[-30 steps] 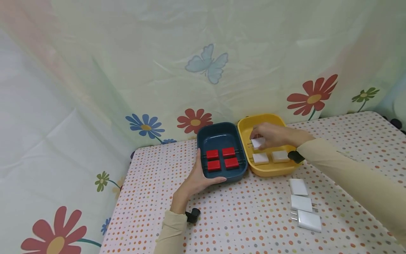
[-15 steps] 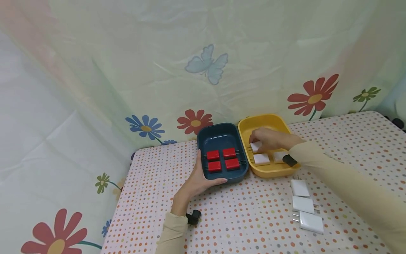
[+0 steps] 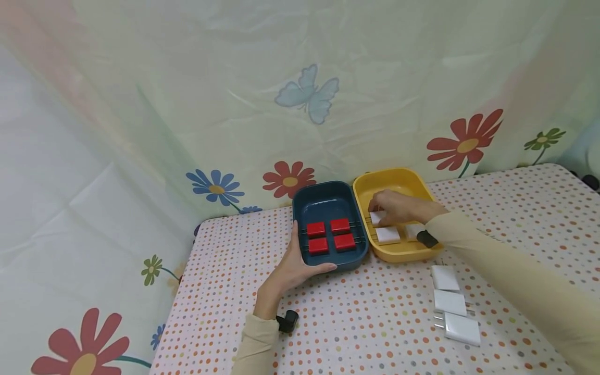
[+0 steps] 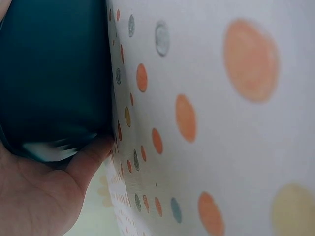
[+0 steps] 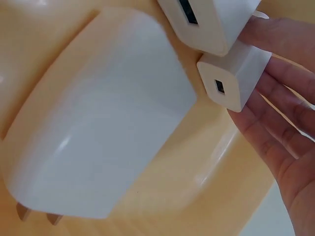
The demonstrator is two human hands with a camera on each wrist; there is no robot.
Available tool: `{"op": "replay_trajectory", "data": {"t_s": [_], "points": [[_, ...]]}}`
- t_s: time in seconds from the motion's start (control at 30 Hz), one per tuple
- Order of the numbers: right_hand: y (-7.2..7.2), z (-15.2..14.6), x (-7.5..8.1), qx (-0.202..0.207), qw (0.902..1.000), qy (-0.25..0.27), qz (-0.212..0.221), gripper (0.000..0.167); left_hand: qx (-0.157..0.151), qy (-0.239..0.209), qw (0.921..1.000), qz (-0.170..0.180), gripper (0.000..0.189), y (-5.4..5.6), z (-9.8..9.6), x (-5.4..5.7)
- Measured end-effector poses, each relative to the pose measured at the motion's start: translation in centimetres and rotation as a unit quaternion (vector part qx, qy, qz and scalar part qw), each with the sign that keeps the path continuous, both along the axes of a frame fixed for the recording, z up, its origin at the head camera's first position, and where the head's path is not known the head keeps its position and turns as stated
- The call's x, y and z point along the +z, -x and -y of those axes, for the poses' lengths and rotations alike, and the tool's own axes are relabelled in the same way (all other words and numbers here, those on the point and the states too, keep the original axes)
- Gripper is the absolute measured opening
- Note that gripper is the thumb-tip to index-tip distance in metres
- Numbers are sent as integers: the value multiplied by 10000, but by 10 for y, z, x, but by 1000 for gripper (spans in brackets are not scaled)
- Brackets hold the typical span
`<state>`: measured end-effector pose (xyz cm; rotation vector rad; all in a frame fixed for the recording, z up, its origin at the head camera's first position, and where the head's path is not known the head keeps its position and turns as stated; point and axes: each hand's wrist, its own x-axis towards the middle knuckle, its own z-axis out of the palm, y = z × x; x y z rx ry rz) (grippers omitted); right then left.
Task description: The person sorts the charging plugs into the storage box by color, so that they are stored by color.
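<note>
My right hand (image 3: 398, 207) reaches into the yellow tray (image 3: 382, 180) and pinches a white USB charger (image 3: 375, 218), its prongs toward the left wall. Right in front of it lies another white charger (image 3: 388, 235); a third charger (image 3: 413, 230) is partly covered by the wrist. In the right wrist view the fingers lie along the held charger (image 5: 232, 78), which shows its USB port. My left hand (image 3: 287, 268) spans the near left corner of the dark blue tray (image 3: 323, 200), fingers and thumb extended along its outer walls. Several red chargers (image 3: 316, 229) lie in that tray.
On the dotted tablecloth (image 3: 365, 317), in front of the yellow tray, are three more white chargers (image 3: 449, 302), prongs pointing different ways. The two trays stand side by side against a flowered curtain (image 3: 225, 104). Each wrist wears a black camera (image 3: 287, 321).
My right hand has brought the white charger down and slightly left, close behind the front one in the yellow tray. Its wrist has lowered. My left hand stays on the blue tray.
</note>
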<state>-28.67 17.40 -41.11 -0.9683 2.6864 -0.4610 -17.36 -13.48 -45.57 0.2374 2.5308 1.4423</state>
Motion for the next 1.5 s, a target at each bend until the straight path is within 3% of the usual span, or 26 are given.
{"op": "replay_trajectory", "data": {"t_s": [0.23, 0.4, 0.53, 0.67, 0.83, 1.0, 1.17, 1.23, 1.3, 1.4, 1.47, 1.5], "points": [[-5, -1, 6, -75, 9999, 61, -100, 33, -22, -15, 10000, -35, 137, -2, -4, 0], [-20, 1, 25, 122, 9985, 232, -486, 33, 22, 65, 10000, -8, 137, -2, -3, -1], [-47, 6, 46, 330, 9947, 324, -914, 32, 45, 39, 10000, -11, 136, -2, -1, 0], [-83, 2, 62, 515, 9894, 461, -1276, 30, 48, 16, 10000, -3, 136, -2, -2, 1], [-134, -22, 67, 171, 9925, 284, -1174, 34, -8, 30, 10000, -32, 137, -1, -4, 3], [-177, -58, 49, -263, 9952, 128, -937, 40, -10, -9, 9999, -141, 137, -3, -3, 4], [-212, -82, 10, -1009, 9937, -179, -462, 40, -16, 6, 10000, -38, 137, -5, -1, 4], [-225, -88, -7, -1270, 9913, -268, -203, 39, 44, 78, 10000, 13, 137, -5, -1, 5], [-238, -92, -21, -1546, 9869, -286, 361, 39, 88, 124, 9999, 14, 137, -6, -1, 6], [-251, -94, -35, -1888, 9761, -207, 1059, 43, 115, 117, 9999, 11, 137, -5, -2, 6], [-256, -94, -41, -2024, 9704, -81, 1319, 47, 91, 56, 9999, -4, 137, -5, -2, 5], [-257, -94, -43, -2009, 9717, -21, 1239, 49, 72, 29, 10000, -19, 137, -5, -2, 5]]}}
